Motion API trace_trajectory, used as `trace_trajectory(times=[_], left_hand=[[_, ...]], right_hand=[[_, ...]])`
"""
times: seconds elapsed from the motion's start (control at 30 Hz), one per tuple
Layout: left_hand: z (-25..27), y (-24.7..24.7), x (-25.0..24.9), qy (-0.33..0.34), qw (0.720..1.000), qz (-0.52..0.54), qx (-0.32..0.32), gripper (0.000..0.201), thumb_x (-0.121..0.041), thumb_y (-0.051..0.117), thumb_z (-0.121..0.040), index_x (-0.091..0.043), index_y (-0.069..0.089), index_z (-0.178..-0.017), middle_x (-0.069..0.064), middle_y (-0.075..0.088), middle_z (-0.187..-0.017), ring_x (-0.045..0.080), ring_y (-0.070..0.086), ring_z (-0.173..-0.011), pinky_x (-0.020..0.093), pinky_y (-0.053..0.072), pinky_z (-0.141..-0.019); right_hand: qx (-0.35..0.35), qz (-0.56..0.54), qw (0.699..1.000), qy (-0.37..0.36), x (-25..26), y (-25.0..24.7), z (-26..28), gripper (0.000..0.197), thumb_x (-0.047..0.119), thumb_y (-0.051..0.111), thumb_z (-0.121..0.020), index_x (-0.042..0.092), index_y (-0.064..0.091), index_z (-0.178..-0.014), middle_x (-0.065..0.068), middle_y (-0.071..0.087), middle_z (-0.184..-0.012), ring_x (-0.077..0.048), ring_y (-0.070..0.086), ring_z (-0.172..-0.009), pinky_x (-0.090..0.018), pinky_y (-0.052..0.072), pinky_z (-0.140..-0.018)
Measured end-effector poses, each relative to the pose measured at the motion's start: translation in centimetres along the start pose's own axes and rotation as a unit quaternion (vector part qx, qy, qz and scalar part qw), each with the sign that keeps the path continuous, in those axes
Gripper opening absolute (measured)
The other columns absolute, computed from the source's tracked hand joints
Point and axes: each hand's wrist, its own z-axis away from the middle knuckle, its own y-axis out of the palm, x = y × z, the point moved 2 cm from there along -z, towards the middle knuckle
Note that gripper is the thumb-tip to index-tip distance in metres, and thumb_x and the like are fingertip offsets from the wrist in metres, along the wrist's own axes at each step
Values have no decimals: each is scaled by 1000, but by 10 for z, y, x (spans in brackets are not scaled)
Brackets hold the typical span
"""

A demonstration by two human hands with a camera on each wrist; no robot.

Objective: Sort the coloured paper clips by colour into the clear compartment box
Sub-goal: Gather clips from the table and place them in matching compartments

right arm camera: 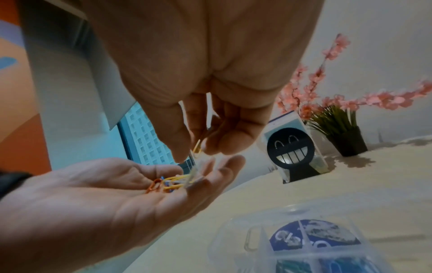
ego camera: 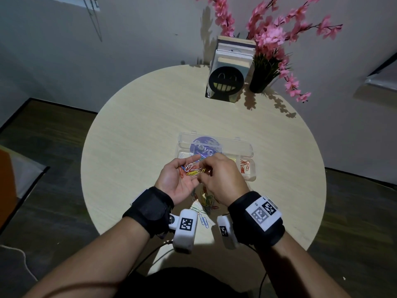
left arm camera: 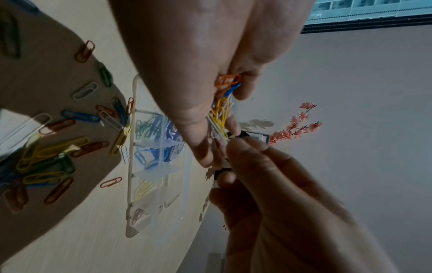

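My left hand (ego camera: 171, 183) lies palm up above the table and carries a small heap of mixed paper clips (ego camera: 192, 169), yellow, orange, blue and white. My right hand (ego camera: 219, 177) hovers over that palm, and its thumb and finger pinch a yellow clip (right arm camera: 197, 146). The clear compartment box (ego camera: 250, 175) stands open just beyond both hands. Orange clips (ego camera: 244, 165) lie in its right end; green, blue and yellow ones (left arm camera: 147, 127) fill other compartments. A loose pile of mixed clips (ego camera: 207, 201) lies on the table under my wrists.
The round wooden table (ego camera: 133, 130) carries a black smiling-face bookend (ego camera: 226, 81) with books and a black vase of pink flowers (ego camera: 261, 80) at the far edge. A few blue clips (ego camera: 204, 220) lie near the front edge.
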Motion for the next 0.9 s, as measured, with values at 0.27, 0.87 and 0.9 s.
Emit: trace_trajectory(times=[0.27, 0.87, 0.9], left_hand=[[-6, -2, 7, -6, 999, -31, -25, 39, -20, 34, -93, -2, 62, -114, 15, 62, -108, 22, 54, -95, 30, 37, -88], [-5, 10, 7, -13, 1000, -8, 14, 40, -14, 31, -93, 7, 65, -96, 20, 71, -87, 27, 71, -76, 40, 60, -72], [-5, 11, 7, -12, 1000, -15, 9, 38, -14, 32, -93, 7, 63, -98, 20, 71, -87, 28, 71, -76, 40, 60, -73]], right_hand=[[39, 165, 985, -41, 15, 9, -3, 42, 15, 52, -88, 21, 51, -130, -4, 51, -114, -26, 57, -102, -31, 42, -67], [-34, -299, 949, 97, -22, -3, -13, 7, 7, 70, -80, 14, 69, -76, -7, 68, -73, -18, 59, -67, -33, 50, -67], [-37, -310, 945, 102, -25, -5, -14, 10, 6, 69, -80, 14, 67, -74, -12, 66, -71, -19, 58, -65, -35, 50, -65]])
